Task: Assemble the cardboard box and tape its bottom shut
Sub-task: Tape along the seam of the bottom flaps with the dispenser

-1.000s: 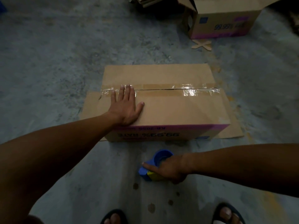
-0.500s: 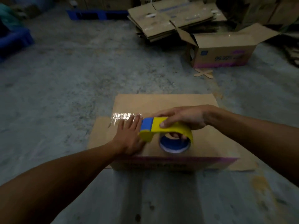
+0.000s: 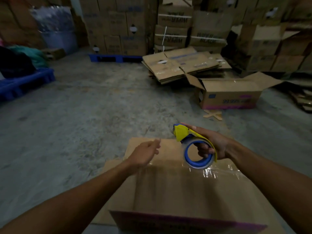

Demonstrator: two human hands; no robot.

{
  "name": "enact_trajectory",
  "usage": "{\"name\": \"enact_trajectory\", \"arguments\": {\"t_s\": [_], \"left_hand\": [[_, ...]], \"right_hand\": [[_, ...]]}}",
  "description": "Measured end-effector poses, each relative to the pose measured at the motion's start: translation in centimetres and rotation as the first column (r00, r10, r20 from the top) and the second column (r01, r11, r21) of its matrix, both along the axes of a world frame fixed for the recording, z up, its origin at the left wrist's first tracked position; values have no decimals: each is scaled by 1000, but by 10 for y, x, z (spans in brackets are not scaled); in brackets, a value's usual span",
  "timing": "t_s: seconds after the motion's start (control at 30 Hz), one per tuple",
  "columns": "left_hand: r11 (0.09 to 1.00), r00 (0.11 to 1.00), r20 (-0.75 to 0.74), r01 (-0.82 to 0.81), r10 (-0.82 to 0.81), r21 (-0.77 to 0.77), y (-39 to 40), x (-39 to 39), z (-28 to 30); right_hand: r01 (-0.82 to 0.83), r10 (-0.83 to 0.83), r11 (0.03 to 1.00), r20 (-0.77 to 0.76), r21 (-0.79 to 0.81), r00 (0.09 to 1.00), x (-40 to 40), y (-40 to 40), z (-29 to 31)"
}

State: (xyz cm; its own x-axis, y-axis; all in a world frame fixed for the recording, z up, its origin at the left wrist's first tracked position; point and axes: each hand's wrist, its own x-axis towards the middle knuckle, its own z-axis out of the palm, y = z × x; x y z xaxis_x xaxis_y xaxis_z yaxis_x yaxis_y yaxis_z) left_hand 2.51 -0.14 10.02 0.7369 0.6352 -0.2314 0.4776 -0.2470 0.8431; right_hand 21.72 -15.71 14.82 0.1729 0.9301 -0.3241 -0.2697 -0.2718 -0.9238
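A brown cardboard box (image 3: 182,191) lies on the concrete floor right in front of me, its closed flaps facing up. A strip of clear shiny tape (image 3: 217,172) runs along the seam. My right hand (image 3: 214,146) holds a yellow and blue tape dispenser (image 3: 194,149) in the air above the box's far right part, with fingers through the blue roll. My left hand (image 3: 145,154) hovers blurred above the box's far left part, fingers loosely curled, holding nothing that I can make out.
An open cardboard box (image 3: 229,95) stands on the floor at the far right, behind a pile of flattened cartons (image 3: 182,65). Stacked boxes (image 3: 175,26) line the back wall. Blue pallets (image 3: 23,83) sit at the left. Flat cardboard (image 3: 108,168) lies under my box.
My right hand picked the dispenser up from the floor, brought it to the box top, then lifted it up and right. My left hand came off the box. My view tilted up.
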Motion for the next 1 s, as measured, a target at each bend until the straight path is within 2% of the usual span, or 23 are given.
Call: {"name": "enact_trajectory", "arguments": {"t_s": [0.03,0.1,0.2,0.3,0.53,0.67,0.8,0.9,1.0], "left_hand": [[976,999,26,-17,23,-219,-1,4,13],[882,1000,8,19,-18,-471,-4,8,37],[790,998,10,54,-61,-610,-12,16,53],[754,1000,10,17,-14,-657,-18,23,60],[762,999,-14,-39,40,-646,-11,26,59],[878,994,-105,-43,-9,-478,4,21,54],[927,974,-172,-196,147,-319,49,-17,46],[925,964,-189,-237,186,-297,64,-53,32],[925,952,-119,-304,283,-229,68,-66,7]], "right_hand": [[19,-19,1000,10,1,1000,2,-1,1],[33,-33,999,31,2,999,2,-4,4],[12,-11,1000,61,-17,998,2,-5,5],[4,-2,1000,80,-26,997,4,-6,5],[-55,60,998,126,-40,990,5,-10,6],[-147,163,986,252,-82,954,-7,-3,15],[-237,274,960,321,-152,906,-6,4,18],[-232,321,942,454,-241,831,-10,13,7],[-208,321,947,672,-246,667,-21,38,-3]]}}
